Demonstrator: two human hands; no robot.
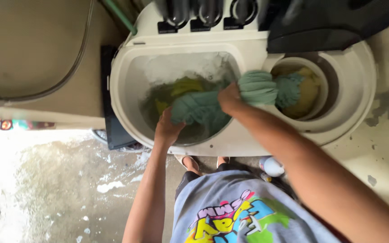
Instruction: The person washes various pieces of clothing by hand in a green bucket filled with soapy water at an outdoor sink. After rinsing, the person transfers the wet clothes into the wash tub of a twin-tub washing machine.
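A wet green cloth (253, 90) stretches from the wash tub (127, 85) of a cream twin-tub washing machine across to its spinner drum (321, 96). My left hand (166, 128) grips the cloth's lower end over the soapy water. My right hand (229, 99) holds its twisted middle at the divider between the two tubs. Yellow clothes (186, 85) float in the wash tub. More yellow fabric (309, 90) lies inside the spinner, under the green cloth's far end.
The machine's dark lid (334, 22) stands raised at the back right, beside control knobs (208, 11). A grey hose (75, 63) curves along the wall on the left. The concrete floor (68, 189) is wet with foam patches. A small round bottle (273, 166) sits by my feet.
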